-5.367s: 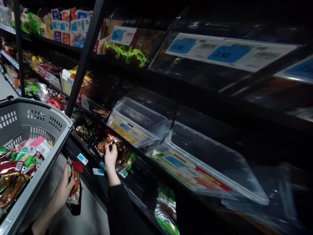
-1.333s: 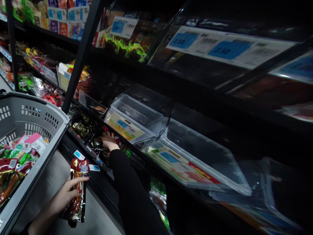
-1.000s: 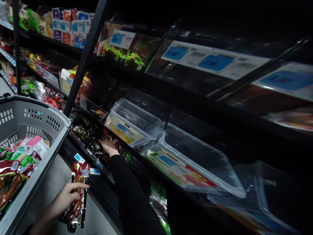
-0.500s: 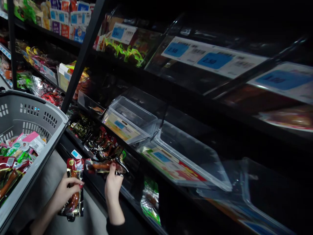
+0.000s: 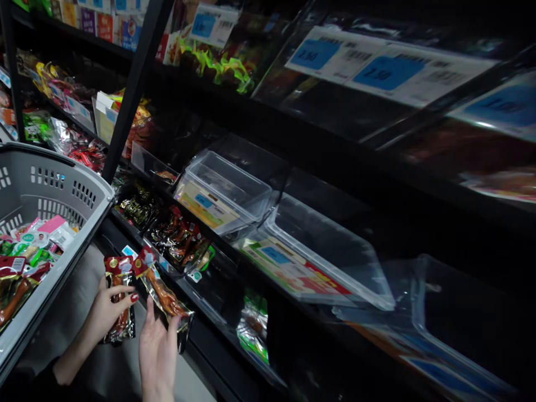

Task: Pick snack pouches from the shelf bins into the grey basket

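In dim light, left hand point(image 5: 104, 310) pinches red-topped packet point(image 5: 119, 273), right hand point(image 5: 157, 354) a second packet point(image 5: 164, 296), apparently gathering; pairing needs aligned edges.

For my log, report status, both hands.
Left fingers holding red and black plastic packet. Right fingers holding similar packet, tilted. Nothing visibly blocking; gray plastic basket alongside.

Basket point(image 5: 100, 191) left, packets point(image 5: 36, 244) inside; right, shelving point(image 5: 268, 120) with tubs point(image 5: 240, 191); before it, left pouch point(image 5: 122, 325) beside right pouch point(image 5: 165, 296).
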### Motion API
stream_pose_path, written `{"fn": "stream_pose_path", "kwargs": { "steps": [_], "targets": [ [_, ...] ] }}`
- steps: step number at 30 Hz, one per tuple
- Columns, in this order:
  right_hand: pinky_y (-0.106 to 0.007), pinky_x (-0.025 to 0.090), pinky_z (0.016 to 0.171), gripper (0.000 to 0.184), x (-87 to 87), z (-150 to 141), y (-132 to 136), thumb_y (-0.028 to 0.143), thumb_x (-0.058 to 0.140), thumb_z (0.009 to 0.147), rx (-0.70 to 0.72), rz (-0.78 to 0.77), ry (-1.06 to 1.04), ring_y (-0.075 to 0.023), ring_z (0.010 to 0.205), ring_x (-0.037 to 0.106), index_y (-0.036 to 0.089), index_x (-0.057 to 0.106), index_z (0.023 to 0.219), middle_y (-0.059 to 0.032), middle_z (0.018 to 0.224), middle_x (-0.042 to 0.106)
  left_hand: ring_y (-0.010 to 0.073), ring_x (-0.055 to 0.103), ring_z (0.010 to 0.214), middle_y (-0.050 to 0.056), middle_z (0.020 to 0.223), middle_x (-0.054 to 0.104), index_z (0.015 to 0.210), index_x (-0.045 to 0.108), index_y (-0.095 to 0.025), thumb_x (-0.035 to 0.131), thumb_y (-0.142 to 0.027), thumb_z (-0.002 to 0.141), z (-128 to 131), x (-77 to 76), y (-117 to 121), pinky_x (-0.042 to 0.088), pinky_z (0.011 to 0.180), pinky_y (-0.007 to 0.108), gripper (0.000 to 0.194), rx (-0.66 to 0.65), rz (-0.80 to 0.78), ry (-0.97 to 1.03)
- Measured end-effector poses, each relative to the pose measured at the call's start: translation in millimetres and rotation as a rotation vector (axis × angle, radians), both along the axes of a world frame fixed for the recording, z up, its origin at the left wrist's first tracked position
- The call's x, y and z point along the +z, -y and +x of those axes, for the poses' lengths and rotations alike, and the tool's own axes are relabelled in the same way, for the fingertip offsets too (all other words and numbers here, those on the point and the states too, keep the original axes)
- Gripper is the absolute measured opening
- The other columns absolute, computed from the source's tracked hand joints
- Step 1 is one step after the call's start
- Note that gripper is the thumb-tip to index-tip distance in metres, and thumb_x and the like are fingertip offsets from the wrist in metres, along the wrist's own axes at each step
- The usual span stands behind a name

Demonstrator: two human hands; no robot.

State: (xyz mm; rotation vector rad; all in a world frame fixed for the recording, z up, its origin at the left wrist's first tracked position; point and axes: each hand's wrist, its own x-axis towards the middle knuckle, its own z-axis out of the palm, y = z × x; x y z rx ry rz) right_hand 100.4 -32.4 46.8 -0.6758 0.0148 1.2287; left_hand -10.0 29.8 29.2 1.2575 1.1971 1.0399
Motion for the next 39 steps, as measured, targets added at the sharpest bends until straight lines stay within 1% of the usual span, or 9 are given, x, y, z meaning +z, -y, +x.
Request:
{"fn": "stream_pose_path", "kwargs": {
  "steps": [8, 11, 14, 17, 20, 23, 28, 34, 39],
  "targets": [
    [-0.016, 0.042, 0.037, 0.019, -15.7, -13.8, 2.5, 0.039, 0.06, 0.074, -0.038, -0.179, 0.114, -0.0057, 0.045, 0.049, 0.021, 0.055, 0.079, 0.004, 0.064, 0.057, 0.0252, 0.05, 0.102, 0.008, 0.105, 0.053, 0.075, 0.071, -0.016, 0.065, -0.035, 0.061, 2.4, 8.4, 5.0, 0.035, 0.093, 0.035, 0.024, 0.001, 0.045, 0.007],
    [-0.017, 0.044, 0.043, 0.019, -15.2, -15.9, 11.0, 0.028, 0.069, 0.067, 0.135, -0.216, 0.169, -0.0066, 0.05, 0.052, 0.02, 0.058, 0.079, 0.0011, 0.072, 0.061, 0.0257, 0.049, 0.104, 0.008, 0.107, 0.055, 0.07, 0.069, -0.015, 0.061, -0.036, 0.066, 0.4, 9.2, 3.0, 0.036, 0.092, 0.034, 0.023, 0.019, 0.069, 0.039],
    [-0.019, 0.039, 0.037, 0.036, -13.8, -3.9, 22.4, 0.048, 0.06, 0.07, 0.346, -0.197, 0.277, -0.0076, 0.048, 0.05, 0.018, 0.059, 0.089, -0.006, 0.084, 0.064, 0.0236, 0.052, 0.101, 0.009, 0.106, 0.055, 0.071, 0.067, -0.015, 0.053, -0.034, 0.073, -2.0, 7.9, -0.2, 0.039, 0.088, 0.032, 0.024, 0.038, 0.061, 0.068],
    [-0.021, 0.034, 0.035, 0.05, -6.3, 17.7, 26.3, 0.061, 0.043, 0.074, 0.346, -0.193, 0.664, -0.0096, 0.044, 0.047, 0.018, 0.059, 0.093, -0.0093, 0.089, 0.064, 0.0231, 0.052, 0.099, 0.009, 0.109, 0.054, 0.066, 0.066, -0.015, 0.051, -0.033, 0.074, -4.1, 7.9, -0.6, 0.039, 0.089, 0.031, 0.025, 0.038, 0.057, 0.063],
    [-0.026, 0.043, 0.053, 0.035, 10.5, 36.7, 16.2, 0.049, 0.057, 0.071, 0.226, -0.237, 1.275, -0.0167, 0.066, 0.055, 0.018, 0.062, 0.087, -0.008, 0.089, 0.063, 0.0235, 0.045, 0.111, 0.007, 0.119, 0.048, 0.075, 0.068, -0.017, 0.05, -0.031, 0.076, -6.1, 9.0, 2.2, 0.03, 0.098, 0.032, 0.023, -0.023, 0.111, -0.053],
    [-0.025, 0.041, 0.062, 0.027, 29.5, 44.5, -3.6, 0.038, 0.057, 0.072, 0.318, -0.202, 1.556, -0.0152, 0.068, 0.052, 0.017, 0.061, 0.089, -0.0032, 0.077, 0.06, 0.0236, 0.041, 0.117, 0.006, 0.127, 0.041, 0.082, 0.068, -0.02, 0.045, -0.027, 0.078, -6.5, 8.7, 5.5, 0.029, 0.1, 0.034, 0.025, -0.118, 0.181, -0.215],
    [-0.02, 0.03, 0.05, 0.021, 39.4, 45.7, -27.2, 0.03, 0.055, 0.073, 0.573, -0.071, 1.646, -0.0082, 0.051, 0.036, 0.015, 0.053, 0.06, 0.0058, 0.053, 0.041, 0.0245, 0.039, 0.118, 0.009, 0.123, 0.044, 0.086, 0.069, -0.02, 0.046, -0.025, 0.078, -2.5, 11.8, 8.1, 0.028, 0.101, 0.039, 0.025, -0.24, 0.199, -0.167],
    [-0.02, 0.034, 0.053, 0.022, 21.6, 52.4, -22.1, 0.034, 0.047, 0.079, 0.417, -0.108, 1.498, -0.01, 0.055, 0.042, 0.016, 0.05, 0.066, 0.0035, 0.058, 0.047, 0.0233, 0.051, 0.099, 0.006, 0.102, 0.053, 0.054, 0.06, -0.019, 0.062, -0.02, 0.065, 3.6, 19.4, 13.7, 0.039, 0.089, 0.034, 0.01, -0.359, 0.108, -0.062],
    [-0.021, 0.038, 0.057, 0.022, 16.8, 58.8, -19.2, 0.036, 0.049, 0.079, 0.376, -0.091, 1.441, -0.0109, 0.058, 0.047, 0.017, 0.05, 0.068, 0.0027, 0.061, 0.051, 0.0242, 0.046, 0.106, 0.005, 0.11, 0.05, 0.059, 0.064, -0.02, 0.062, -0.02, 0.063, 7.4, 16.3, 16.3, 0.034, 0.095, 0.034, 0.004, -0.353, 0.089, -0.106]
  ]
}}
